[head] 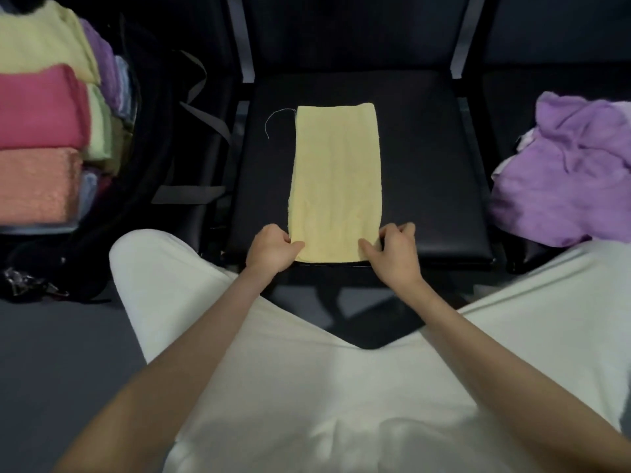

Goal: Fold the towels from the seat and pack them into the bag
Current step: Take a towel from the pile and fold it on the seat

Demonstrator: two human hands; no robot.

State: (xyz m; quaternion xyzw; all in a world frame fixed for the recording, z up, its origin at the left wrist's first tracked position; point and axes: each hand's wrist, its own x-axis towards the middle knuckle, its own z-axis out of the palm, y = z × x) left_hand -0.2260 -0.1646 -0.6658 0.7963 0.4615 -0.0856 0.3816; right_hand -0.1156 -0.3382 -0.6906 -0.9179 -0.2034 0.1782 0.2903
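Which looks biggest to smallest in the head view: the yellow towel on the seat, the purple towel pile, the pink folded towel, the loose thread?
1. Yellow towel and purple pile: alike, and the pile is cut off by the frame edge, so unranked.
2. Pink towel, also cut off at the edge.
3. Thread, smallest.

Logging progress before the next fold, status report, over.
Left hand and right hand each pinch a near corner of the yellow towel. Towel flat, folded lengthwise on the black seat. Nothing in the way.
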